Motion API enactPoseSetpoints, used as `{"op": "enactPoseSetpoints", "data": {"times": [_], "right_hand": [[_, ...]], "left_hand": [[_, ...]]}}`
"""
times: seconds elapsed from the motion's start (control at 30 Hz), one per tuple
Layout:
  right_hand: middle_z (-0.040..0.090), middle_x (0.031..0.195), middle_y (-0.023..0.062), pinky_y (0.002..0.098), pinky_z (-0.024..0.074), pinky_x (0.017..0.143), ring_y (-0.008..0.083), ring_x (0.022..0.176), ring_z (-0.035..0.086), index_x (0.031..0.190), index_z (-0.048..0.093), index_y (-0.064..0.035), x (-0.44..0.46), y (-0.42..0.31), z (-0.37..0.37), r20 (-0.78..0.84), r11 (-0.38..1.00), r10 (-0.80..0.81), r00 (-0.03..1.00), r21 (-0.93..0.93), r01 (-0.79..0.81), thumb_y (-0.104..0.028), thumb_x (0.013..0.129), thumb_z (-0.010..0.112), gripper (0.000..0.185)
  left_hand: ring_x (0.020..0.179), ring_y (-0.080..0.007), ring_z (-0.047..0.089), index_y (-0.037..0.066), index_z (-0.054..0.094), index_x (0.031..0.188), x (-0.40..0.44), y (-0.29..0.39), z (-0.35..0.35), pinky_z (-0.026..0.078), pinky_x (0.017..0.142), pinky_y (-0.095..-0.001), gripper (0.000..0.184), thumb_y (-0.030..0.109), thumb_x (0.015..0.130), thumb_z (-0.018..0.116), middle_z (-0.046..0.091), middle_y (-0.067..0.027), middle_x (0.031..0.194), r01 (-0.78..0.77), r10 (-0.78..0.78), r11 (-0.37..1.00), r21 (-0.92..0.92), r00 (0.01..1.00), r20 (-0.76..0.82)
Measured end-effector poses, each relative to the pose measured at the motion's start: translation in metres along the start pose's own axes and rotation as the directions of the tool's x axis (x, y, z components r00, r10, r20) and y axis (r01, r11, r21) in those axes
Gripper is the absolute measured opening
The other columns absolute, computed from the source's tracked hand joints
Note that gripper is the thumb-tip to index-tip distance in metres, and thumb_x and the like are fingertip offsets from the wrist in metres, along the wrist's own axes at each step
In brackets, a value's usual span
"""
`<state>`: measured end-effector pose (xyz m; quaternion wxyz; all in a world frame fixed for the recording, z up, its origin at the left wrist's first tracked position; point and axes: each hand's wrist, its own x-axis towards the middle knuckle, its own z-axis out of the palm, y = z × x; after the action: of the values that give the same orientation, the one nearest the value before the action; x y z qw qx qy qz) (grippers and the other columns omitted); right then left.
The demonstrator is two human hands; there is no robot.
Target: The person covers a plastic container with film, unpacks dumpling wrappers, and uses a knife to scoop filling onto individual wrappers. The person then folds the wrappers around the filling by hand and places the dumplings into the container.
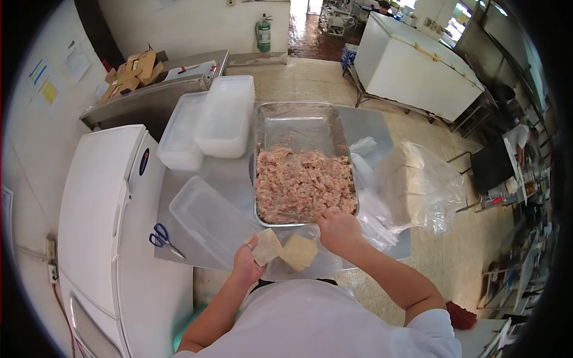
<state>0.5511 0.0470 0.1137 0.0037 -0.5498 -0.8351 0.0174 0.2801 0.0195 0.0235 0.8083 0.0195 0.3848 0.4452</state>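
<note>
A metal tray [261,173] holds a mass of pink minced filling [304,185] in its nearer part. My right hand [339,231] reaches over the tray's near right edge, its fingertips at the filling; what they pinch, if anything, is too small to make out. In my left hand [248,261] is a pale square wrapper [267,246], held just below the tray's near left corner. A stack of similar square wrappers [299,252] lies on clear plastic between my hands.
Left of the tray lie a translucent container [209,218] and blue-handled scissors [165,240]. Stacked plastic tubs [225,116] stand behind. To the right is a clear bag [439,188] around wrapper stacks. A white fridge [98,232] stands left; a person [383,8] is far back.
</note>
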Motion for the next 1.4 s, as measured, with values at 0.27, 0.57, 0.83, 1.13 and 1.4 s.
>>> {"op": "enactPoseSetpoints", "data": {"times": [0.27,0.57,0.83,1.13,1.4], "right_hand": [[0.073,0.095,0.0087,0.0417,0.0589,0.074,0.0283,0.089,0.073,0.108,0.072,-0.0054,0.015,-0.019,-0.007,0.076,0.997,0.062,0.995,0.031,-0.064,-0.012,0.079,0.065,0.03],[0.074,0.099,0.0083,0.0452,0.0595,0.074,0.0293,0.089,0.074,0.102,0.075,-0.0092,0.034,-0.028,-0.015,0.174,0.999,0.022,0.985,0.045,-0.03,-0.017,0.085,0.063,0.022],[0.07,0.087,0.016,0.0446,0.0524,0.069,0.0323,0.079,0.069,0.115,0.078,-0.0166,0.021,0.006,0.008,0.202,0.733,0.252,0.946,0.599,-0.323,-0.011,0.091,0.063,0.028],[0.055,0.086,0.0079,0.0399,0.0489,0.064,0.027,0.078,0.059,0.124,0.077,-0.0229,-0.017,-0.046,0.016,-0.307,0.871,0.192,0.932,0.491,-0.017,-0.001,0.087,0.07,0.043],[0.056,0.083,0.0068,0.0399,0.0495,0.062,0.0252,0.075,0.06,0.121,0.078,-0.0239,-0.043,-0.041,-0.004,-0.238,0.903,0.258,0.936,0.403,-0.146,-0.006,0.086,0.072,0.04]], "left_hand": [[0.124,-0.0368,0.062,-0.007,0.05,0.14,-0.004,0.002,-0.02,0.047,0.111,-0.0492,0.048,0.029,0.113,0.033,0.064,-0.0208,0.133,-0.021,0.019,0.999,-0.047,0.999,-0.044],[0.124,-0.0349,0.063,-0.008,0.05,0.139,-0.013,0.016,-0.015,0.049,0.11,-0.0473,0.044,0.025,0.113,0.036,0.064,-0.0213,0.133,-0.055,0.052,0.998,-0.031,0.996,-0.072],[0.123,-0.0344,0.064,-0.007,0.05,0.139,0.007,0.025,-0.022,0.05,0.11,-0.0475,0.045,0.026,0.114,0.033,0.064,-0.0201,0.135,-0.108,0.11,0.986,-0.123,0.994,0.008],[0.128,-0.0358,0.06,-0.004,0.048,0.14,0.026,0.04,0.062,0.045,0.114,-0.0495,0.049,0.033,0.115,0.026,0.061,-0.021,0.136,-0.055,0.082,0.963,-0.263,0.992,0.094],[0.122,-0.0383,0.06,-0.007,0.051,0.134,0.043,0.051,0.059,0.045,0.113,-0.0527,0.056,0.037,0.115,0.023,0.063,-0.0223,0.127,-0.12,0.115,0.958,-0.262,0.993,-0.034]]}}
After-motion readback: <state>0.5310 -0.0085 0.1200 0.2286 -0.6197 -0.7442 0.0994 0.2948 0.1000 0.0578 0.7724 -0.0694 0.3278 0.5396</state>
